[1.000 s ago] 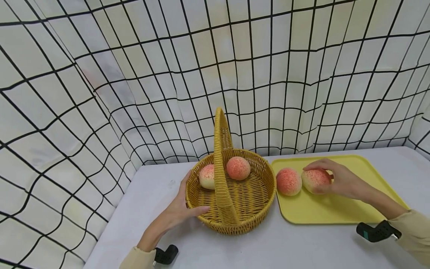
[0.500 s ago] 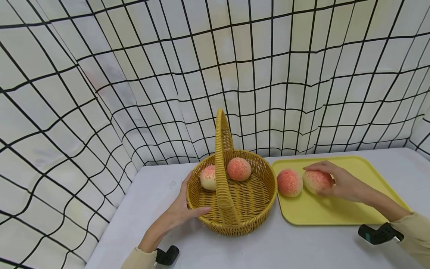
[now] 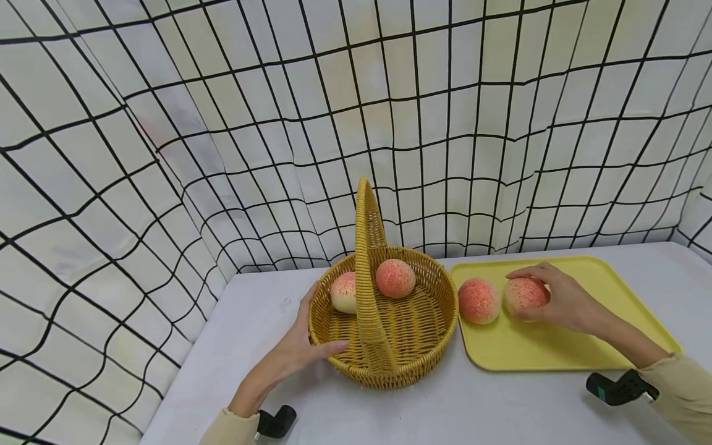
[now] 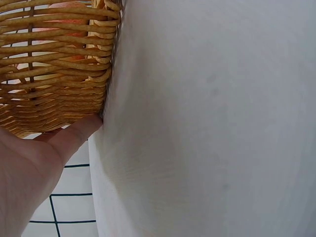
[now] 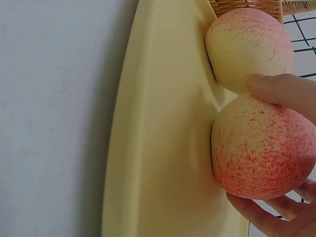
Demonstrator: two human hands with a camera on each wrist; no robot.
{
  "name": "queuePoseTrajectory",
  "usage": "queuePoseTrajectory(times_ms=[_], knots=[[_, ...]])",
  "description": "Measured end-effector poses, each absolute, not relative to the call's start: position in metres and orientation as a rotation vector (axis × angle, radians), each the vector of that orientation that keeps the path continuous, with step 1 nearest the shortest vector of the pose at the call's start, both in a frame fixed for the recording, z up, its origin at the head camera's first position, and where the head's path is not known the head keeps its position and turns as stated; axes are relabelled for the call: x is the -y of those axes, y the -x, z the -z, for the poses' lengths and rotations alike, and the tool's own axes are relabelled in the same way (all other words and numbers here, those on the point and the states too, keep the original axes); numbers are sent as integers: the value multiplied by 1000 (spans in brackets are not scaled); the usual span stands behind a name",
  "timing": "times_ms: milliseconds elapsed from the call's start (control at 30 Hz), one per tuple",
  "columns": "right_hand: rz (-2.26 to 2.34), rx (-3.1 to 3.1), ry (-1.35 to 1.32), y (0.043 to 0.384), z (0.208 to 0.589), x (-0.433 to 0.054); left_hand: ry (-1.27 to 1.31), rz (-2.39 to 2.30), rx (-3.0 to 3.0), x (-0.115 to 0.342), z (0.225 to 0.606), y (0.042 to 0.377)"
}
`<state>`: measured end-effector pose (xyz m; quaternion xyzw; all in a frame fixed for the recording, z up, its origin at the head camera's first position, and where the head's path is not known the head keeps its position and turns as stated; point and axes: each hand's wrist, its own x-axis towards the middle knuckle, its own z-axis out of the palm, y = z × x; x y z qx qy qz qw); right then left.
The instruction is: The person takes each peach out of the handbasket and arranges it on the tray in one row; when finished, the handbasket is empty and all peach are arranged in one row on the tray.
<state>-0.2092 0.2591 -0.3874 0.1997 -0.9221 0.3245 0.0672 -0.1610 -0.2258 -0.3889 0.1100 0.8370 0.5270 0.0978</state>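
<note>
My left hand (image 3: 300, 346) holds the side of a yellow wicker basket (image 3: 411, 364), thumb over its near rim and fingers along the outside wall. In the left wrist view, fingers (image 4: 74, 138) touch the basket's woven wall (image 4: 59, 94) low down by the table. Two pink-and-cream peaches (image 3: 395, 278) lie inside, one partly behind the tall handle (image 3: 365, 266). Over the yellow tray (image 3: 589, 278), my right hand (image 3: 562, 300) grips a peach (image 5: 264, 148) between thumb and fingers. Another peach (image 3: 479, 301) lies just left of it, by the tray's left edge.
A white cloth covers the table (image 3: 445, 408). Behind and to the left rises a white curtain with a black grid (image 3: 423, 136). The basket stands close to the tray's left edge. Its handle arches high over the middle.
The peach in my right hand has turned and now shows more of its red side; it has shifted slightly right. My left hand and the basket stay in place.
</note>
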Motion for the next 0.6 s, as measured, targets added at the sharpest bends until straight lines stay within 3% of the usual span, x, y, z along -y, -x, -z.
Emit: queuePoseTrajectory(times_ms=[367, 600], knots=[[-973, 2756, -682, 210, 380, -261, -345, -1551, -2484, 226, 388, 161], [-1067, 2663, -738, 214, 351, -242, -363, -1547, -2498, 226, 388, 162]])
